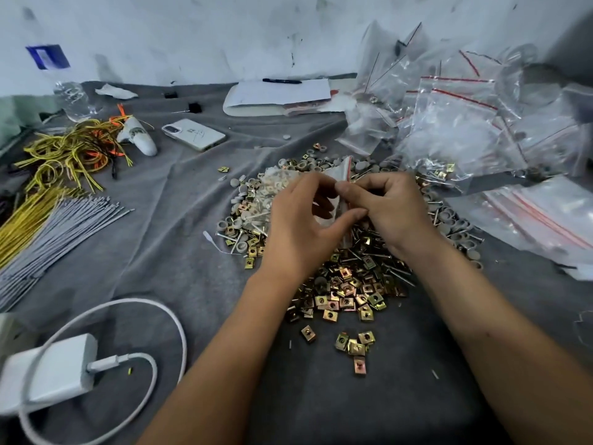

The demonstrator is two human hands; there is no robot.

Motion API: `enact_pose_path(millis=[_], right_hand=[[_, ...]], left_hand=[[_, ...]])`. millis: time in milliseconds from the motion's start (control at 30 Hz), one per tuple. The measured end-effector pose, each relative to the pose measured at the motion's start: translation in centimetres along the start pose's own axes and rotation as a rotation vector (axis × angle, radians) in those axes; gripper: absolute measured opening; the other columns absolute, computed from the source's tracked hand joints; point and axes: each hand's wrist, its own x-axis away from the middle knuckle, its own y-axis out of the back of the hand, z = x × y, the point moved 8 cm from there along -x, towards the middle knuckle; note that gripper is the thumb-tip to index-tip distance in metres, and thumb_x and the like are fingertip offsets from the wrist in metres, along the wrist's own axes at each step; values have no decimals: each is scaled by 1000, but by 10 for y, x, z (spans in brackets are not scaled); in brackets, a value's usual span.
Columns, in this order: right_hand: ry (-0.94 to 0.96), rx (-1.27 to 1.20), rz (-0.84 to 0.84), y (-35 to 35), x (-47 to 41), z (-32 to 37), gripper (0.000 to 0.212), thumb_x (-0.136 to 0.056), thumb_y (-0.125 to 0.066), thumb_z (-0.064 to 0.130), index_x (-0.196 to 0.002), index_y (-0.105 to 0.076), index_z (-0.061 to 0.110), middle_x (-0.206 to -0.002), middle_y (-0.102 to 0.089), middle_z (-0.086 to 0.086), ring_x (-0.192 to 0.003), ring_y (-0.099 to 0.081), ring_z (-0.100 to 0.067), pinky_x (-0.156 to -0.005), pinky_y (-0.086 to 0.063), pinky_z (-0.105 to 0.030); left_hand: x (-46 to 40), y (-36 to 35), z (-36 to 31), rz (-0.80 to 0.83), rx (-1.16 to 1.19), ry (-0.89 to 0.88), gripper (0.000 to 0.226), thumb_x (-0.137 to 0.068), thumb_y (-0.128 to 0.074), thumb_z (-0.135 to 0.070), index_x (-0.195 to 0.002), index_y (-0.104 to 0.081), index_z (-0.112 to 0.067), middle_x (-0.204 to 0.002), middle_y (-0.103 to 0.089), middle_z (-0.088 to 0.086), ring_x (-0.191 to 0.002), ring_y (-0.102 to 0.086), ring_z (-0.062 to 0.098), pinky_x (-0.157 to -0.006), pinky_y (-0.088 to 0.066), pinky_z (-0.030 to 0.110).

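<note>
Clear bag (282,184) with red zip strip held just above pile (346,293) of brass clip nuts, screws and grey caps on grey cloth (179,220). Left hand (298,223) curled, thumb and fingers pinching bag near mouth. Right hand (394,210) curled, pinching zip edge, close to left fingertips. Bag holds small white washers, sags leftward over pile. Phone (193,134) and yellow wires (64,155) far left. Charger (54,367) with cable near left. Bag heap (465,123) at right.
</note>
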Motion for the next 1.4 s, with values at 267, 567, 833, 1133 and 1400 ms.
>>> enact_pose_path(millis=[267, 567, 833, 1133, 1400], right_hand=[[37, 81, 44, -1, 0, -4, 22, -89, -77, 30, -73, -76, 15, -58, -65, 2, -50, -52, -8, -47, -42, -20], [30, 214, 161, -8, 0, -5, 20, -100, -60, 17, -89, -77, 15, -88, -75, -7, -83, -68, -25, -80, -54, -49], [133, 351, 145, -10, 3, 8, 16, -101, -63, 12, -91, -75, 10, -79, -69, 4, -75, -60, -5, -73, -49, -29], [242, 435, 99, -11, 9, 22, 15, -92, -67, 5, -79, -73, 10, -69, -67, 4, -64, -57, -4, -60, -46, -23], [336, 585, -77, -5, 12, 37, 14, -83, -69, 5, -69, -66, 5, -63, -61, -5, -56, -51, -15, -50, -39, -25]], left_hand=[[4, -3, 17, 49, 171, 175, 7, -90, -79, -11, -97, -80, -10, -84, -78, -5, -77, -74, 5, -74, -63, 28], [4, -3, 25, 112, 183, 260, 14, -88, -82, -11, -101, -81, -13, -86, -79, -5, -76, -75, 5, -72, -63, 26], [3, 0, 27, 89, 169, 287, 12, -95, -72, -11, -98, -83, -15, -83, -78, -9, -77, -73, 4, -73, -61, 24], [4, 3, 6, 71, -68, 50, 18, -89, -72, -10, -73, -71, -15, -60, -59, -14, -57, -58, 3, -54, -38, 9], [1, 23, -5, -145, -152, -51, 21, -83, -70, -4, -66, -58, -9, -62, -54, -3, -55, -49, 15, -52, -37, 26]])
